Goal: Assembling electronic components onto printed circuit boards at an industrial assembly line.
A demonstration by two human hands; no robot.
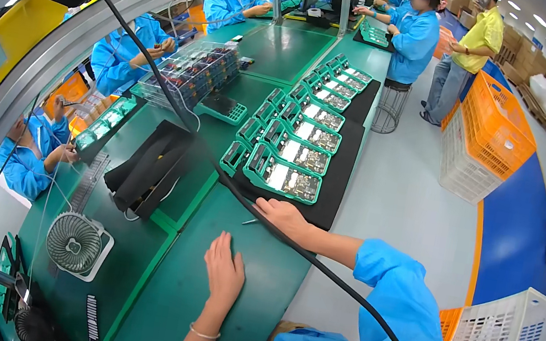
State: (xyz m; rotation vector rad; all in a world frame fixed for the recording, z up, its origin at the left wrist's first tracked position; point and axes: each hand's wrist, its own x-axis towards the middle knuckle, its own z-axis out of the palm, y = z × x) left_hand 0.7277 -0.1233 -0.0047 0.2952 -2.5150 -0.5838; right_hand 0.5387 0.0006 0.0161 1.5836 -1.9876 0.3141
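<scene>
L hand [223, 268] flat, open on green bench [191, 316]; R hand [288, 218] open at mat [335, 188] edge

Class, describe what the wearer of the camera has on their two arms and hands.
The left hand is bare, with a thin bracelet at the wrist. The right hand is bare too; a bright blue short sleeve covers the upper arm. No gloves.
</scene>
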